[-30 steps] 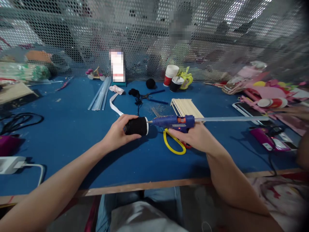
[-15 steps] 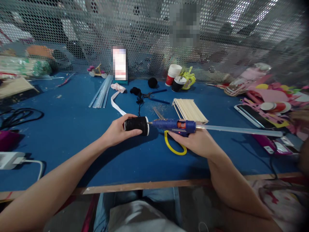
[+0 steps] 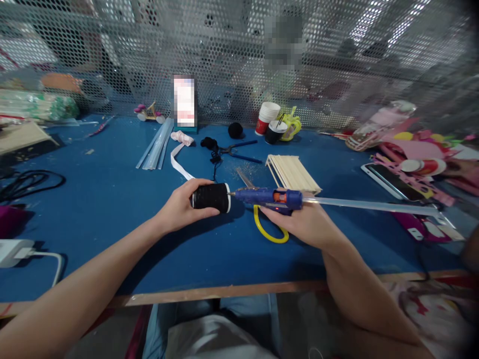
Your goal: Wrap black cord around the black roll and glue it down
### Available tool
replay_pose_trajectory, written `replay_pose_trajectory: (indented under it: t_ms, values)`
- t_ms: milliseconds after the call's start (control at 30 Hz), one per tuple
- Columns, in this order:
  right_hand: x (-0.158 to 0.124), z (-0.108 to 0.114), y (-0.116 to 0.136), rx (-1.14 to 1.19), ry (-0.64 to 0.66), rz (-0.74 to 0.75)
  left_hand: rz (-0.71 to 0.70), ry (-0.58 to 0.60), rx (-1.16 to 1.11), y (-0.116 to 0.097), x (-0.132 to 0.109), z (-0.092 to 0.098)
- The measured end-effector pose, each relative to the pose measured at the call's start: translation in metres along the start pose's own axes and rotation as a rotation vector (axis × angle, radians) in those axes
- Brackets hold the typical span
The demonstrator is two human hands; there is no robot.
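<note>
My left hand (image 3: 181, 207) is wrapped round a paper cup covered in black yarn (image 3: 210, 198), which lies on its side with its white rim facing right. A black strand trails from it toward the back. In my right hand (image 3: 305, 219) is a blue glue gun (image 3: 269, 196), with a long clear glue stick (image 3: 366, 205) sticking out behind it to the right. Its nozzle meets the cup's white rim, or comes very close. Under the glue gun lie scissors with yellow handles (image 3: 271, 238), partly hidden.
Behind the cup are a white ribbon (image 3: 178, 163), clear glue sticks (image 3: 155, 147), pliers (image 3: 241, 150) and a black ball (image 3: 235, 130). A small wooden-stick rack (image 3: 294, 172) and paper cups (image 3: 267, 119) stand farther back. A phone (image 3: 389, 182) lies right, near another person's hand (image 3: 464, 172).
The view has shifted slightly. Both my hands keep their hold, and the nozzle stays at the cup's rim. At the far right, the other person's hand shows more clearly by the red-and-white cup.
</note>
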State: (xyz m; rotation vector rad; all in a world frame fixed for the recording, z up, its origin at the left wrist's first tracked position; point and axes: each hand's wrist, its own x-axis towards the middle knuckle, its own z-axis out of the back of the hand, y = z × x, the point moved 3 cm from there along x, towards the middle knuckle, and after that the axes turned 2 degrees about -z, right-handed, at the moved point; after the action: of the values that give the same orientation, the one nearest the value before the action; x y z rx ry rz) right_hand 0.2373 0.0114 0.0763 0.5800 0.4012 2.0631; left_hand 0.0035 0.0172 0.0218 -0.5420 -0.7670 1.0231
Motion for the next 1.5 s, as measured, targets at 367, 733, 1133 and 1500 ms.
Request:
replay_pose_trajectory:
  t_ms: [367,733,1133,1500]
  values:
    - [-0.003,-0.003,-0.003,-0.115,-0.004,0.064,-0.019,-0.031,0.028,0.0,0.0,0.001]
    - [-0.003,0.0,0.002,-0.137,-0.007,0.079,-0.128,-0.039,0.111,-0.002,0.0,0.003]
    - [-0.002,0.001,-0.007,-0.088,-0.083,-0.012,-0.246,0.016,0.107,-0.008,-0.003,0.0]
    - [-0.004,0.0,-0.008,-0.188,-0.048,0.029,-0.262,0.015,0.162,-0.008,-0.004,0.0]
